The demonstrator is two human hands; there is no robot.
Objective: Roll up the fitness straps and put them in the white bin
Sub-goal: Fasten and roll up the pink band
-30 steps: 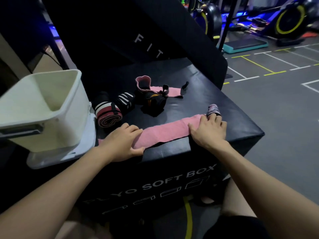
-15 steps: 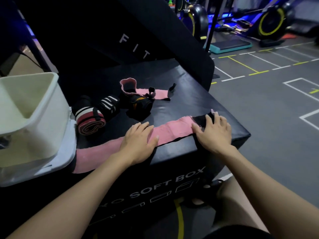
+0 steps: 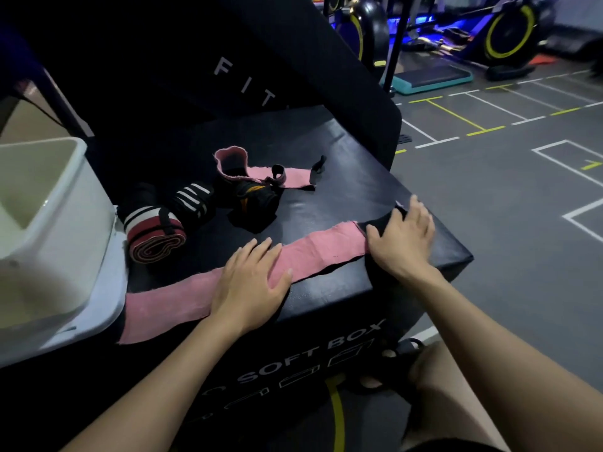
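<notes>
- Head view: the pink strap (image 3: 319, 252) lies flat along the near edge of the black surface (image 3: 342, 203).
- Left hand (image 3: 251, 285) presses it, fingers straight.
- Right hand (image 3: 401, 243), fingers spread, rests on its dark end.
- White bin (image 3: 65, 230) stands left.

A long pink strap (image 3: 323, 252) of woven cloth, matt and slightly fuzzy, with frayed-looking edges, lies along the front edge of a black soft box (image 3: 326, 298), whose top is smooth, leather-like vinyl with a faint sheen and light creases. Toward the back of the box top, a second pink cloth strap (image 3: 287, 176) looks equally matt and fuzzy at its rim. A rolled red strap (image 3: 153, 241) shows ribbed elastic fabric in layered coils; a black roll with white stripes (image 3: 191, 199) looks like the same stretchy cloth. At the left edge, the white bin (image 3: 62, 223) is smooth, matt plastic. The grey floor (image 3: 489, 190) looks matt and rubbery.
</notes>
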